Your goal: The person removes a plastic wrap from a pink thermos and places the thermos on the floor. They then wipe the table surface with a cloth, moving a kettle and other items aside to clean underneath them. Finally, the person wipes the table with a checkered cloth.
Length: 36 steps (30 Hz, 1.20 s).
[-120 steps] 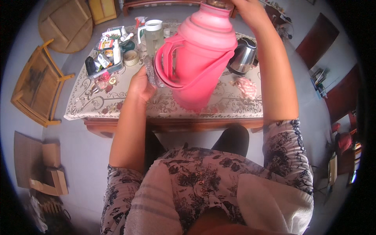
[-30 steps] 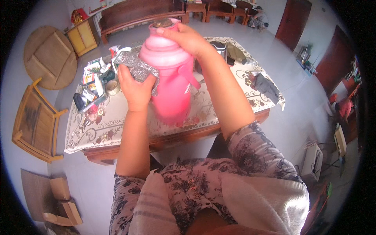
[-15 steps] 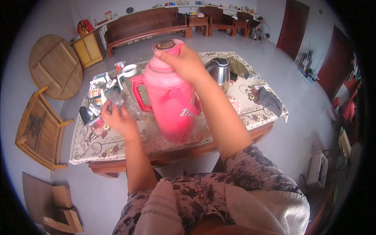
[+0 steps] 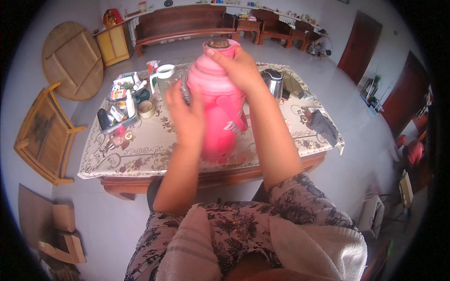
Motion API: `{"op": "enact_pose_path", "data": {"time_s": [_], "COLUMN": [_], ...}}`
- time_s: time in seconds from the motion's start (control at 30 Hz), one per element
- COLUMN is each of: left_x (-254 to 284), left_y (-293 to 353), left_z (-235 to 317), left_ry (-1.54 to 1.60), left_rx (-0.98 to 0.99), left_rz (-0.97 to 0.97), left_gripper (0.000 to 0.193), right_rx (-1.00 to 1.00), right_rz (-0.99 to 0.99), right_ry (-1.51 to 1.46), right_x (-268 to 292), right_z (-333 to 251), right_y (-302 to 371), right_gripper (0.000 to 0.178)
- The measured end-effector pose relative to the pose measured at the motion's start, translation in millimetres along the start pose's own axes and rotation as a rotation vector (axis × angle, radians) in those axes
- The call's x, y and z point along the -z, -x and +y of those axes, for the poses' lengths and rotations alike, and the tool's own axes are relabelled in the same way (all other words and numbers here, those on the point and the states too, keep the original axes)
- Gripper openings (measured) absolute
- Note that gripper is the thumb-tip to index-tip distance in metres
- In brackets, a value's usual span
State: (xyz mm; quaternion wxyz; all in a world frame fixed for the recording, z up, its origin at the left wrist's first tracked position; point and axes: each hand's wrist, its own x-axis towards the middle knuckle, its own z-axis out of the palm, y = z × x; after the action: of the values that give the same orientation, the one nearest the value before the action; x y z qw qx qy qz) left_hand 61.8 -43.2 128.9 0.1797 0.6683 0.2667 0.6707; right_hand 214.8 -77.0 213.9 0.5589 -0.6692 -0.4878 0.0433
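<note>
A pink thermos flask (image 4: 218, 100) with a dark stopper (image 4: 218, 43) on top is upright over the near middle of the table. Around its neck, by the spout, my right hand (image 4: 239, 68) is closed, thumb across the shoulder. My left hand (image 4: 187, 112) lies against the flask's left side, fingers curled. Between those fingers and the pink wall sits a crumpled silvery thing (image 4: 184, 90), like a scouring pad or thin plastic; its exact kind is unclear. The flask's side handle is hidden behind my left hand.
Left on the flowered tablecloth (image 4: 140, 164) are a clear tray of small items (image 4: 129, 122), a tape roll (image 4: 146, 109) and a pitcher (image 4: 165, 72). A steel kettle (image 4: 272, 82) stands behind my right forearm; a grey cloth (image 4: 321, 126) lies right. A person (image 4: 321, 44) crouches far back.
My left hand has moved right and up with the silvery thing, from beside the flask onto its side. The view has shifted slightly; my right hand keeps its hold.
</note>
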Motion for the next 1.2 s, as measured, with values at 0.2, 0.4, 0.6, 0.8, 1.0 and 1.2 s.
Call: {"op": "enact_pose_path", "data": {"time_s": [0.2,0.4,0.6,0.8,1.0,1.2], "left_x": [8.8,26.6,23.4,14.8,16.5,3.4], "left_y": [60.9,14.4,35.6,23.4,52.3,26.9], "left_z": [6.1,-6.7,-0.7,-11.8,-8.7,-24.6], "left_ry": [-0.152,-0.381,0.017,-0.088,0.170,0.085], "left_rx": [-0.171,-0.242,-0.144,-0.078,0.042,-0.028], "left_rz": [-0.195,-0.140,-0.123,-0.123,-0.128,-0.046], "left_gripper": [0.050,0.037,0.033,0.033,0.031,0.032], "right_rx": [-0.010,-0.002,0.140,0.047,0.051,0.041], "right_rz": [0.001,0.006,0.025,0.058,0.025,0.032], "right_ry": [0.003,-0.044,-0.133,-0.093,-0.109,-0.137], "right_x": [3.8,2.5,-4.4,2.1,2.3,1.1], "right_z": [-3.1,-7.8,6.0,-10.1,-17.9,-13.9], "right_y": [3.5,4.6,-2.6,9.1,12.2,11.7], "right_gripper": [0.102,0.099,0.097,0.073,0.069,0.069]}}
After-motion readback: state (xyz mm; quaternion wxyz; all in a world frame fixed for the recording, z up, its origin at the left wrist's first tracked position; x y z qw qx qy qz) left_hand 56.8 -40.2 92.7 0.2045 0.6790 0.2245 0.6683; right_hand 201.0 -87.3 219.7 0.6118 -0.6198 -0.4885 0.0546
